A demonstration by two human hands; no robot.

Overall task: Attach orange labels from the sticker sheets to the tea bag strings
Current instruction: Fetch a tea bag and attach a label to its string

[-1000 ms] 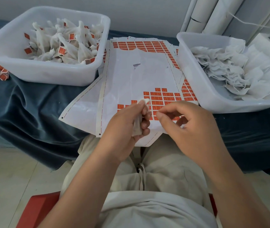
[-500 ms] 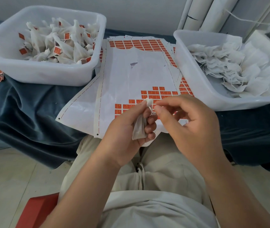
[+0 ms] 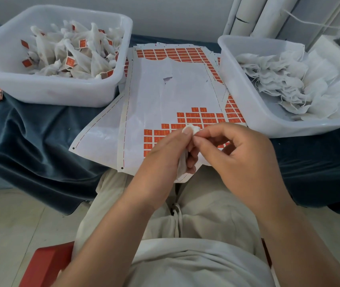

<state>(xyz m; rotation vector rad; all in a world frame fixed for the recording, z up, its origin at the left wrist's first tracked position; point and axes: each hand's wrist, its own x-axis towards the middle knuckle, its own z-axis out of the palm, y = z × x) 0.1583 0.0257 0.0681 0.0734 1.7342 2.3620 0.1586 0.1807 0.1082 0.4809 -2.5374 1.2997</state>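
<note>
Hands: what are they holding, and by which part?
The left hand grips a tea bag round its body. The right hand pinches at its top; whether it has the string cannot be told.

Grey wall [image 3: 165, 15] behind; pale tile floor [image 3: 9, 235]; blue velvet cloth [image 3: 30, 141]; white pipes [image 3: 268, 15] rt.

The person wears a pale grey-white top [image 3: 196, 266], its smooth cloth filling the near middle of the view. Loose cream-beige trousers [image 3: 210, 204] lie creased over the thighs. A drawstring [image 3: 176, 219] of the same cream cloth hangs at the waist. The left forearm [image 3: 113, 235] and right forearm [image 3: 301, 235] are bare, as are the left hand [image 3: 165, 150] and right hand [image 3: 241, 158].
</note>
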